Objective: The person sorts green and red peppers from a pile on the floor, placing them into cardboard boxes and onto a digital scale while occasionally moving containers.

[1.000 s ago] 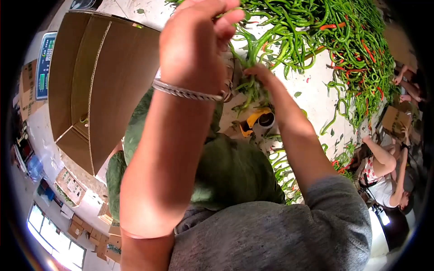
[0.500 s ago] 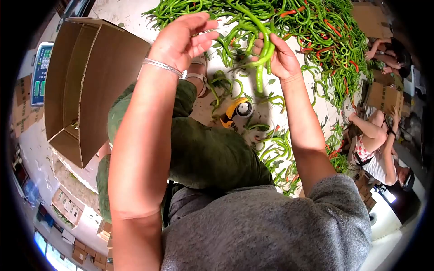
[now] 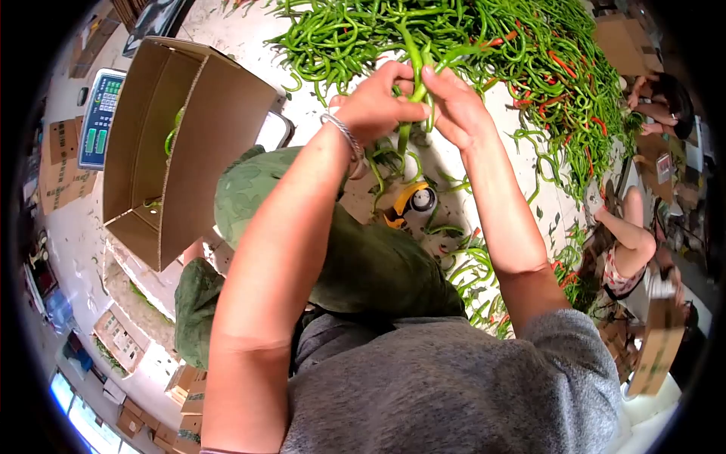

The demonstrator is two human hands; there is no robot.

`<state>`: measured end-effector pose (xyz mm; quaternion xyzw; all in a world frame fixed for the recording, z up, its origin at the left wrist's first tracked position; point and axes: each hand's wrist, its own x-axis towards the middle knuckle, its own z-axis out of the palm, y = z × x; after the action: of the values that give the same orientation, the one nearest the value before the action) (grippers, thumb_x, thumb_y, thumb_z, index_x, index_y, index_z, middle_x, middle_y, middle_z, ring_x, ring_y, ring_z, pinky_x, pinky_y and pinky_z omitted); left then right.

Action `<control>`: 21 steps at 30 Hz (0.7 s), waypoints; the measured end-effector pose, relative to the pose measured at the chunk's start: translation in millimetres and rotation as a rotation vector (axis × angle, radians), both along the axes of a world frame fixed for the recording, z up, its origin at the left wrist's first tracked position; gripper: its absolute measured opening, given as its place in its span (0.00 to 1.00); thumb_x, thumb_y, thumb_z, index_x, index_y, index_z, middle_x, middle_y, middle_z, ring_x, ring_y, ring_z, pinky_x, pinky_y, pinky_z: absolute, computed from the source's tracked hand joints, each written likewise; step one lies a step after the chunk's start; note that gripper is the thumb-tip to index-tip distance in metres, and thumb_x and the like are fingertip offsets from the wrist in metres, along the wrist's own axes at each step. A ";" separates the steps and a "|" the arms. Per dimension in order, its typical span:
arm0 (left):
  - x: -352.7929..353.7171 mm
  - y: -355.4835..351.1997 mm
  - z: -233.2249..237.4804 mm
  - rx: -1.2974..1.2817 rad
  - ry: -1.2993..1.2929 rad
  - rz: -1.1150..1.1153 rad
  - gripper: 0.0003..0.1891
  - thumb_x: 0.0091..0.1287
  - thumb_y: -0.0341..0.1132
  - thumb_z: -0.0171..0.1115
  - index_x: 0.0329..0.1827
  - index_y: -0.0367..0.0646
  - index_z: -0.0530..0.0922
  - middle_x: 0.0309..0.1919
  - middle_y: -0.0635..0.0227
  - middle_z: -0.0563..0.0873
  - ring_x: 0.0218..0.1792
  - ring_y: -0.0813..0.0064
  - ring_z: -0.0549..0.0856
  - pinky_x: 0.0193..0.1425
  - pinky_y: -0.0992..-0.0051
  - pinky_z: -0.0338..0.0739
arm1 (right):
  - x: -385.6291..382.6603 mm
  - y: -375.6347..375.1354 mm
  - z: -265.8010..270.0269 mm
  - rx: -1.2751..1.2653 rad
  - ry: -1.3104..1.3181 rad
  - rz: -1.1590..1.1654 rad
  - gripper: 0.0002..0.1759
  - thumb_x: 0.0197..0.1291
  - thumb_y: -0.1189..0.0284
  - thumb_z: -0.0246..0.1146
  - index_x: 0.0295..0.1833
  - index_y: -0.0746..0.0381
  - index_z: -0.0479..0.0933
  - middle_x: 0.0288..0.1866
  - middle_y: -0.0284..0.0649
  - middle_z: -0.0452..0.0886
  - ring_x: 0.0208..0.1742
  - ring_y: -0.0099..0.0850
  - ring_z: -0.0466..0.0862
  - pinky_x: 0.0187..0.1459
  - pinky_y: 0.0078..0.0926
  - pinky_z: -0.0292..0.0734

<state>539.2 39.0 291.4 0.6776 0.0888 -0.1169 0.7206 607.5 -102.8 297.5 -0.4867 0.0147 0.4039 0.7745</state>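
Note:
Several long green chili peppers are bunched between my two hands above the floor. My left hand, with a braided bracelet at the wrist, has its fingers closed on them. From the other side my right hand grips the same bunch, thumb toward the top. Which pepper each finger touches is partly hidden. Just beyond the hands spreads a large heap of green chili peppers with some red ones mixed in. An upright cardboard box stands at the left, with green peppers showing inside.
A digital scale is beside the box. A yellow-and-black tape dispenser lies on the floor by my knee, among loose peppers. Two other people sit at the right near cardboard boxes.
My left hand, open before, has moved right and closed on the peppers by my right hand. Green peppers now show inside the box. A person at the right has raised a cardboard box.

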 end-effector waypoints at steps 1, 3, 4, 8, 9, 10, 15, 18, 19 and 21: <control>0.0 -1.9 4.3 0.026 0.006 0.017 0.28 0.48 0.31 0.71 0.52 0.39 0.67 0.43 0.68 0.72 0.45 0.76 0.73 0.50 0.77 0.69 | -4.0 4.5 0.5 -0.019 -0.016 -0.008 0.13 0.64 0.74 0.56 0.51 0.68 0.70 0.44 0.43 0.78 0.44 0.29 0.80 0.41 0.24 0.80; -2.0 -5.5 8.1 0.011 -0.042 0.111 0.29 0.47 0.28 0.70 0.52 0.41 0.65 0.38 0.70 0.71 0.39 0.78 0.72 0.44 0.77 0.70 | -10.8 8.9 9.0 -0.042 -0.052 0.024 0.13 0.62 0.73 0.57 0.51 0.66 0.71 0.43 0.39 0.78 0.44 0.26 0.79 0.43 0.20 0.77; -1.0 -5.7 7.0 -0.032 -0.067 0.157 0.28 0.47 0.28 0.69 0.51 0.41 0.66 0.38 0.69 0.72 0.40 0.78 0.72 0.43 0.77 0.70 | -10.4 8.6 8.0 -0.039 -0.056 0.045 0.14 0.61 0.74 0.59 0.52 0.64 0.71 0.45 0.39 0.78 0.44 0.25 0.78 0.44 0.19 0.74; 0.5 -1.2 21.1 0.008 -0.065 0.161 0.27 0.51 0.20 0.61 0.55 0.37 0.63 0.43 0.62 0.81 0.45 0.69 0.81 0.46 0.74 0.76 | -7.1 6.6 14.7 -0.118 -0.127 0.136 0.17 0.60 0.76 0.59 0.56 0.64 0.72 0.50 0.38 0.78 0.43 0.21 0.78 0.42 0.17 0.74; 1.2 1.3 23.9 -0.105 -0.005 0.173 0.24 0.53 0.22 0.61 0.55 0.39 0.65 0.43 0.65 0.81 0.44 0.72 0.81 0.43 0.76 0.75 | -4.5 6.5 12.1 -0.107 -0.145 0.124 0.18 0.60 0.76 0.59 0.56 0.64 0.71 0.50 0.37 0.78 0.43 0.20 0.78 0.42 0.17 0.75; 0.7 5.4 25.6 -0.219 0.057 0.184 0.22 0.55 0.24 0.60 0.54 0.41 0.67 0.43 0.67 0.80 0.42 0.74 0.81 0.40 0.78 0.74 | -2.6 5.9 8.7 -0.097 -0.160 0.111 0.18 0.60 0.77 0.59 0.57 0.64 0.71 0.49 0.37 0.78 0.42 0.20 0.78 0.42 0.17 0.75; 2.1 16.5 17.9 -0.483 0.252 0.177 0.17 0.65 0.25 0.52 0.57 0.45 0.69 0.44 0.68 0.80 0.40 0.73 0.84 0.41 0.78 0.80 | -0.1 6.8 17.6 -0.080 -0.128 0.104 0.18 0.61 0.76 0.58 0.57 0.64 0.72 0.50 0.35 0.78 0.46 0.22 0.79 0.47 0.21 0.76; 0.4 21.0 18.9 -0.563 0.238 0.183 0.16 0.65 0.25 0.51 0.56 0.44 0.70 0.43 0.67 0.82 0.41 0.71 0.84 0.40 0.79 0.80 | 1.8 8.9 14.8 -0.045 -0.134 0.109 0.18 0.62 0.74 0.58 0.57 0.64 0.72 0.50 0.35 0.78 0.46 0.22 0.79 0.48 0.22 0.76; 0.1 21.5 20.5 -0.576 0.237 0.188 0.16 0.65 0.24 0.51 0.56 0.44 0.71 0.43 0.67 0.82 0.40 0.71 0.84 0.40 0.79 0.80 | 2.5 9.6 15.2 -0.031 -0.137 0.114 0.18 0.61 0.74 0.58 0.57 0.65 0.72 0.50 0.35 0.78 0.46 0.22 0.79 0.48 0.22 0.76; 0.4 20.6 21.7 -0.594 0.208 0.202 0.15 0.66 0.25 0.51 0.55 0.43 0.72 0.42 0.67 0.82 0.39 0.70 0.84 0.40 0.79 0.80 | 4.2 13.0 12.5 -0.041 -0.180 0.112 0.19 0.60 0.74 0.59 0.58 0.66 0.71 0.49 0.36 0.79 0.45 0.20 0.78 0.44 0.18 0.75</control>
<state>539.6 59.6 313.1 0.4098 0.1908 -0.1344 0.8818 611.7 -89.8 309.9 -0.5367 -0.0740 0.4010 0.7387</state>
